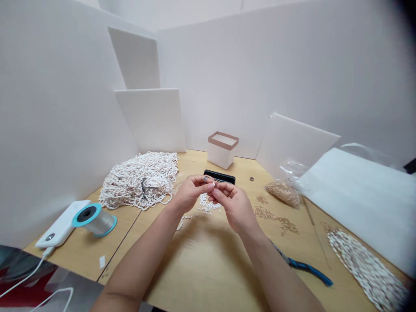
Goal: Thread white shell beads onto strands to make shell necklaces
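Note:
My left hand (191,191) and my right hand (234,207) meet above the middle of the table, fingertips almost touching. A tiny white bead (213,184) shows at the tips of my left thumb and forefinger, which pinch it. The fingers of my right hand are pressed together close beside it; whatever they hold is too small to make out. Beneath the hands lies a loose scatter of white beads (208,204), partly covered by them. A short beaded strand (180,223) curves out near my left wrist. Behind the fingers rests a black case (219,176), partly hidden.
Left: a heap of white bead strands (139,180), a spool of clear line (99,220), a white power bank (61,225). Right: small gold pieces (268,213), their bag (284,193), blue-handled pliers (308,268), more strands (364,268). A white box (221,155) stands behind.

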`<state>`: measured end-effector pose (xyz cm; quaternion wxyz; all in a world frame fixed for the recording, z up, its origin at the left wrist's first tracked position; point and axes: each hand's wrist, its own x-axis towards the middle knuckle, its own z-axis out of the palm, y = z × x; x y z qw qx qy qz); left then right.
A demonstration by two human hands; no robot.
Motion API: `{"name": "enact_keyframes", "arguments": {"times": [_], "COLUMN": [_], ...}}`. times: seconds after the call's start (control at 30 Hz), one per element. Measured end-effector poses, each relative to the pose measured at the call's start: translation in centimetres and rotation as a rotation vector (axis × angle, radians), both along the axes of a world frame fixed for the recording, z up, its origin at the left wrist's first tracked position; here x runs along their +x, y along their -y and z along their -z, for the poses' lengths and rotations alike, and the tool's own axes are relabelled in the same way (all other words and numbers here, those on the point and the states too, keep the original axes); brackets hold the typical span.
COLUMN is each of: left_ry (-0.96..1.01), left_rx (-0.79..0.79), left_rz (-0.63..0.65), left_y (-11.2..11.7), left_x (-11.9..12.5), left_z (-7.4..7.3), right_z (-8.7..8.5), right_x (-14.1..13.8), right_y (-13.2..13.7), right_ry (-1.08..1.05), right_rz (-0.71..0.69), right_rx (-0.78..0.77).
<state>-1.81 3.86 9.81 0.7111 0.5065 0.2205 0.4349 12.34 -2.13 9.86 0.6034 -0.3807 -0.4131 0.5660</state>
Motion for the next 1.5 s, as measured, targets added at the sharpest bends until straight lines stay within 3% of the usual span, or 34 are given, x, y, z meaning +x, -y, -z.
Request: {"name": "enact_keyframes", "arguments": {"times": [0.23, 0.83, 1.03, 1.27, 1.5], "left_ry": [0.082, 0.062, 0.056, 0.042, 0.043], "left_rx": [-0.033, -0.058, 0.006, -0.049, -0.021], "left_rz": [0.086, 0.033, 0.06, 0.014, 0.048], "left_y": [0.3, 0.3, 0.3, 0.2, 0.3], "left_x": [0.0, -0.7, -0.6, -0.8, -1.0], "left_z": [0.1, 0.7, 0.3, 0.3, 0.0], "right_z": [-0.6, -0.9, -0.6, -0.5, -0.7], "right_x": [0.0, -0.4, -0.2, -0.1, -0.1], "right_y": [0.3, 0.9, 0.7, 0.7, 0.9], "right_ry": [0.024, 0.087, 0.135, 0.168, 0.192], "right_rz": [-0.001, 0.032, 0.017, 0.005, 0.001], "right_rx": [0.012, 0.048, 0.072, 0.072, 0.083]}}
